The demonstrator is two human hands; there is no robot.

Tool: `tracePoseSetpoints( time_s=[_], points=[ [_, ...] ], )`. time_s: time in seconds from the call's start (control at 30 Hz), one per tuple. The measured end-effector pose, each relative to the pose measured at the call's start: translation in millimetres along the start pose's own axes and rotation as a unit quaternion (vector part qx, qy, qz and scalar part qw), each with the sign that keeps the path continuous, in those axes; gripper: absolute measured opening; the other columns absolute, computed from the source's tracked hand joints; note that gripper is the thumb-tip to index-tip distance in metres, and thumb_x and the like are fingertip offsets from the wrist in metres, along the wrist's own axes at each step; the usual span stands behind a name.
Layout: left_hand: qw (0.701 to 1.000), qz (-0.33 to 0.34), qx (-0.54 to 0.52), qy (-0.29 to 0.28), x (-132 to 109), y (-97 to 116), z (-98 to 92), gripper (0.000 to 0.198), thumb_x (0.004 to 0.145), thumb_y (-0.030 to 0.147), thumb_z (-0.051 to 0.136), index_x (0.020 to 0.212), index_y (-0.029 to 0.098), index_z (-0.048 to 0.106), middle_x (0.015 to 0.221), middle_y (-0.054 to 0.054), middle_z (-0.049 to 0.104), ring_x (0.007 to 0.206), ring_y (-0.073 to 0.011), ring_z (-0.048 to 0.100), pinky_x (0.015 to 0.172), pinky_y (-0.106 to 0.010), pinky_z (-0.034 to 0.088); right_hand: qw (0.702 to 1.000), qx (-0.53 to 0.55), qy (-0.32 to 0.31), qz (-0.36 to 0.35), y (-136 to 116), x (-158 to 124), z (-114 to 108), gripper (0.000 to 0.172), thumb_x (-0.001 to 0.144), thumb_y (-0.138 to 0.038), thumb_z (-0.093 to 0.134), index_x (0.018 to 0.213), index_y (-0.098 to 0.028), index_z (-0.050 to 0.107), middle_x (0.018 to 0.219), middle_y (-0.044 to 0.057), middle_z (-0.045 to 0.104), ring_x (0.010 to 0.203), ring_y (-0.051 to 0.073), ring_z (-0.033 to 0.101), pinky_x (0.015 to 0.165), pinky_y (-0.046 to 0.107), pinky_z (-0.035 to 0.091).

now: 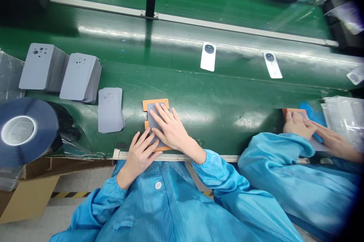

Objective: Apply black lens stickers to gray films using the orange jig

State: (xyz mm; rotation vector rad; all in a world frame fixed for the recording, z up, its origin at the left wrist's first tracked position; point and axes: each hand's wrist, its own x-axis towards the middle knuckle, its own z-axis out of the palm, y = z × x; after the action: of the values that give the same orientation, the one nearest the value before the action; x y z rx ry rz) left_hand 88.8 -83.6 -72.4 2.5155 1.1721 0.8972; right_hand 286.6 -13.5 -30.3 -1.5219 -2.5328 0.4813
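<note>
On the green bench before me lies an orange jig (148, 102) with a grey phone back panel (152, 111) set on it. My right hand (170, 128) rests flat across the panel, its fingers stretched out and spread. At the panel's lower left, my left hand (142, 155) touches the near end with its fingers apart. Both hands cover much of the panel, so its lower part is largely hidden. Nearest on the left stands a small stack of grey panels (109, 111).
Two taller panel stacks (36, 67) (76, 77) and a large film roll (47, 132) are on the left. White phone backs (208, 58) (273, 66) lie along the belt. To the right, a co-worker's hands (301, 125) work at another orange jig (297, 112) beside plastic packaging (341, 117).
</note>
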Motion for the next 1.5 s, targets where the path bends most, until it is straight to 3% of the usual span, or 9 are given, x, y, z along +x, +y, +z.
tracePoseSetpoints(
  time_s=[0.13,0.57,0.7,0.97,1.13,1.2,1.3,1.4,1.5],
  points=[
    [1.000,-0.001,0.007,0.006,0,-1,0.8,0.028,0.096,0.030,0.074,0.120,0.017,0.073,0.132,-0.016,0.074,0.137,-0.0352,0.062,0.118,-0.057,0.043,0.999,-0.020,-0.017,0.020,-6,1,6,0.066,0.108,-0.053,0.044,0.164,-0.018,0.040,0.175,0.016,0.021,0.163,0.037,0.018,0.127,0.065,0.022],
    [1.000,-0.008,0.005,0.013,2,0,0.8,0.027,0.095,0.029,0.075,0.120,0.019,0.074,0.130,-0.015,0.075,0.136,-0.0348,0.063,0.116,-0.056,0.044,0.999,-0.017,-0.016,0.033,-6,0,4,0.064,0.108,-0.054,0.043,0.163,-0.021,0.041,0.175,0.013,0.023,0.164,0.034,0.019,0.128,0.067,0.019],
    [1.000,-0.008,0.003,0.012,4,1,-0.6,0.029,0.095,0.028,0.074,0.122,0.018,0.073,0.134,-0.015,0.073,0.139,-0.0343,0.061,0.118,-0.055,0.041,0.998,-0.013,0.016,0.064,-6,-14,8,0.064,0.109,-0.049,0.042,0.164,-0.017,0.039,0.175,0.014,0.024,0.163,0.032,0.021,0.129,0.066,0.016],
    [1.000,-0.017,-0.006,0.002,5,2,-2.6,0.036,0.094,0.028,0.074,0.129,0.021,0.070,0.140,-0.014,0.070,0.141,-0.0349,0.059,0.118,-0.056,0.042,0.995,0.030,0.028,0.091,-6,-23,11,0.061,0.107,-0.046,0.047,0.163,-0.022,0.041,0.174,0.012,0.029,0.163,0.036,0.020,0.127,0.071,0.015],
    [0.993,-0.057,-0.108,0.002,16,5,-15.8,0.035,0.094,0.026,0.073,0.129,0.021,0.070,0.142,-0.014,0.069,0.140,-0.0333,0.059,0.115,-0.054,0.049,0.981,0.113,0.079,0.138,-3,-33,17,0.067,0.107,-0.045,0.047,0.166,-0.017,0.034,0.172,0.018,0.031,0.162,0.035,0.024,0.127,0.068,0.022],
    [0.981,-0.096,-0.167,0.033,23,5,-22.0,0.030,0.096,0.023,0.069,0.126,0.021,0.071,0.137,-0.013,0.071,0.134,-0.0294,0.064,0.111,-0.049,0.053,0.974,0.152,0.082,0.144,-7,-38,16,0.067,0.107,-0.045,0.046,0.167,-0.019,0.032,0.170,0.018,0.036,0.161,0.034,0.027,0.127,0.069,0.022],
    [0.950,-0.209,-0.220,0.069,35,2,-29.2,0.025,0.099,0.028,0.064,0.122,0.022,0.072,0.125,-0.011,0.075,0.115,-0.0241,0.071,0.097,-0.039,0.059,0.963,0.210,0.111,0.127,-20,-44,2,0.064,0.108,-0.043,0.047,0.166,-0.023,0.034,0.169,0.015,0.039,0.161,0.033,0.029,0.128,0.068,0.021],
    [0.896,-0.328,-0.288,0.080,45,-5,-33.6,0.036,0.100,0.041,0.064,0.127,0.019,0.069,0.113,-0.010,0.076,0.096,-0.0207,0.072,0.078,-0.031,0.058,0.945,0.297,0.125,0.047,-33,-46,-18,0.062,0.107,-0.042,0.051,0.165,-0.024,0.036,0.162,0.013,0.050,0.155,0.029,0.041,0.128,0.059,0.032],
    [0.833,-0.407,-0.368,0.076,51,-14,-36.5,0.043,0.097,0.050,0.066,0.123,0.016,0.067,0.105,-0.010,0.078,0.088,-0.0207,0.073,0.072,-0.029,0.057,0.928,0.360,0.099,-0.001,-40,-45,-28,0.054,0.106,-0.040,0.054,0.158,-0.026,0.048,0.148,0.011,0.065,0.140,0.027,0.059,0.119,0.050,0.047]
  ],
)
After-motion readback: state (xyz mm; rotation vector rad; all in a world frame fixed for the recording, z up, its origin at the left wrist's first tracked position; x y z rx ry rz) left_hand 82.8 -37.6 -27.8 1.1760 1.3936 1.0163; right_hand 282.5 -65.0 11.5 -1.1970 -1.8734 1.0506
